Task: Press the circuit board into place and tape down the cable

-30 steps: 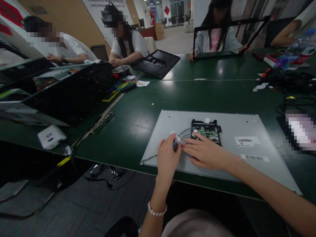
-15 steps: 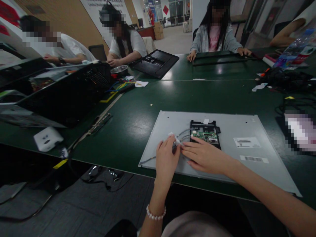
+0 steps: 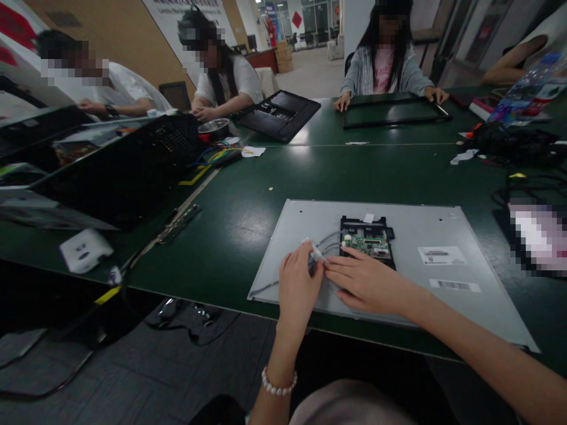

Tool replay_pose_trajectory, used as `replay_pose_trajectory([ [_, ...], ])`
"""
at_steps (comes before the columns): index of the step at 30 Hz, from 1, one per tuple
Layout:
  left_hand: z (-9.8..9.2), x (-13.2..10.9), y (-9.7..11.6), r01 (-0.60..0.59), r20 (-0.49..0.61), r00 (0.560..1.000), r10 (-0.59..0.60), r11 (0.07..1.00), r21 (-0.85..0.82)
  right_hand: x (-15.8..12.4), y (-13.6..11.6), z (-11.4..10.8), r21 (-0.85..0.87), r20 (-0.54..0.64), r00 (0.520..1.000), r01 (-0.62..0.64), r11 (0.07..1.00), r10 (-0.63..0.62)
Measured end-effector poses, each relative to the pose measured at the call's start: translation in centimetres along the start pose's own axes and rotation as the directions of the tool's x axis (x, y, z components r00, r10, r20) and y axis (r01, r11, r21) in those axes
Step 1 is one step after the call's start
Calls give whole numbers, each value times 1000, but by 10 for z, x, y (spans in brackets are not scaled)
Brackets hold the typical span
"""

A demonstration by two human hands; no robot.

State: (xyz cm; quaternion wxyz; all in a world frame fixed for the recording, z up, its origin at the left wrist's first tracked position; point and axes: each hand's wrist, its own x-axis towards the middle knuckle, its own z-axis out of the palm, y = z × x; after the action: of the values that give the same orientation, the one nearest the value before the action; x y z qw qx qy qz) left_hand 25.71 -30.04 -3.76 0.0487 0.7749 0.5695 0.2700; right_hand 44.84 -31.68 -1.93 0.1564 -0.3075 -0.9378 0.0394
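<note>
A flat grey metal display panel (image 3: 425, 225) lies face down on the table in front of me. Near its middle sits a black frame (image 3: 389, 221) with a green circuit board (image 3: 362, 241); grey cables (image 3: 330, 237) run left from it. My left hand (image 3: 299, 276) is closed in a pinch on a whitish strip of tape (image 3: 318, 252) over the cables. The fingers of my right hand (image 3: 370, 281) are stretched out, their tips at the lower end of the strip and the thumb apart below. What lies under my fingers is hidden.
Left stands an open black computer case (image 3: 119, 171), with a white device (image 3: 85, 250) before it. A blurred phone-like object (image 3: 538, 236) lies right, below a plastic bottle (image 3: 529, 91) and black cables. Across the table, a person holds a black frame (image 3: 394, 124); a black cover (image 3: 283, 115) lies beside.
Across the table, the person's black frame has tilted down toward me and shows its opening more. My hands stay almost still at the tape.
</note>
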Motion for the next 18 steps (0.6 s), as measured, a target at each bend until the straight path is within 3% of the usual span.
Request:
replay_pose_trajectory([
  [18,-2,2,0,10,23,1000,-10,1000,-1,-1,-1,-2,11,-14,1000,1,1000,-1],
])
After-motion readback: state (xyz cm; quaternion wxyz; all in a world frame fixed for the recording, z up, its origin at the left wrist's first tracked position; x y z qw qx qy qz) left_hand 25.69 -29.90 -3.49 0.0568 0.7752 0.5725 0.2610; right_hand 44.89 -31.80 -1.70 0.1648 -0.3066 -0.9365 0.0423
